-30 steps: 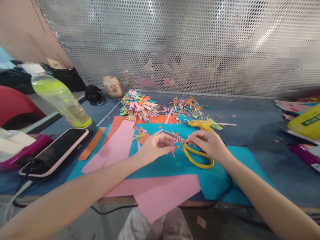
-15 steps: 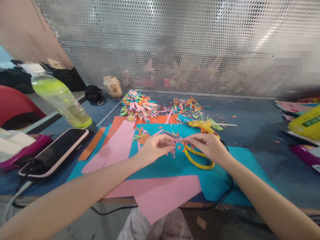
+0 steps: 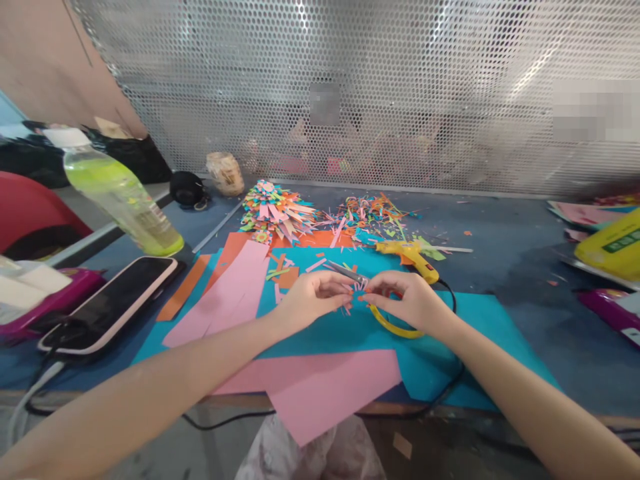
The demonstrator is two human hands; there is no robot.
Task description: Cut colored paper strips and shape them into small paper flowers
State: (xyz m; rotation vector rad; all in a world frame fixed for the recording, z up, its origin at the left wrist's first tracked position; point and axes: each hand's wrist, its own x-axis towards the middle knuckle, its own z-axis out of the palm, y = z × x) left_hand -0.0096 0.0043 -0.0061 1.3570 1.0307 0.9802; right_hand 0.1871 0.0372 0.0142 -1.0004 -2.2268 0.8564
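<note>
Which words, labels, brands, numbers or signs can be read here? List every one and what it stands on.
None can be read.
Yellow packet, right: characters on its green label, too blurred.
Bottle, left: printed marks, too blurred.
Purple packet, right edge: a dark mark, too small.
Glue gun: marking on its handle, too small.

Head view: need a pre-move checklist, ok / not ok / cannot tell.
1. Blue paper piece held: ok, between the left hand and right hand.
2. Scissors untouched by right hand: cannot tell, part hidden behind it.
3. Glue gun set down: ok, lying beyond the right hand.
4. Glue gun hot: cannot tell.
5. Blue sheet free of scraps: not ok, several beyond the left hand.
</note>
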